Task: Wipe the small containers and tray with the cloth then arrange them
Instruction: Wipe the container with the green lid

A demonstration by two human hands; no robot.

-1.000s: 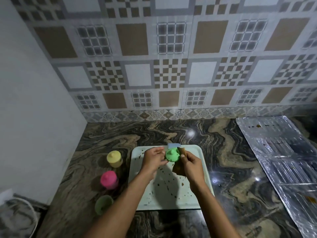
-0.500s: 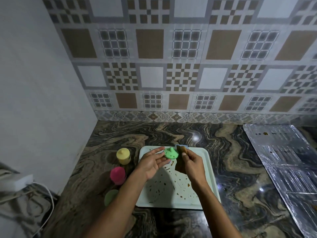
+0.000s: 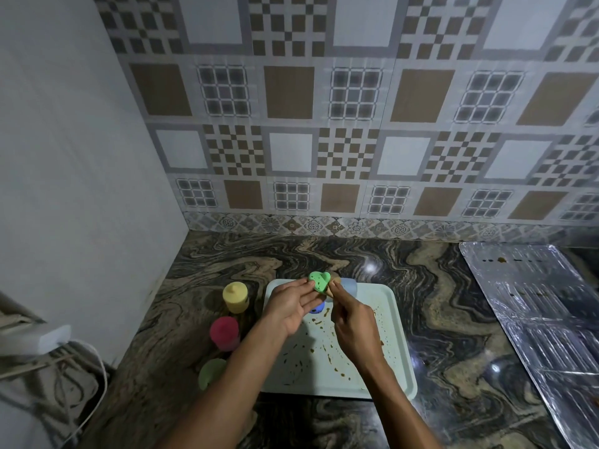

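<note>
Since the earlier frame the green container point(image 3: 319, 281) has been tipped up, pinched in the nearly straight fingers of the left hand point(image 3: 291, 306), with the cloth point(image 3: 334, 284) pinched against it by the right hand point(image 3: 351, 322) above the stained tray point(image 3: 397, 345); wiping is judged underway, and firmer rubbing over its specks is called for next.

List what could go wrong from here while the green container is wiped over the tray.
1. The left hand pinches the speckled green container only at its fingertips; pressure from the cloth in the right hand may knock it down onto the tray.
2. The tray is spattered with brown stains, so a wiped container set down there before the tray is cleaned would likely get dirty again.
</note>
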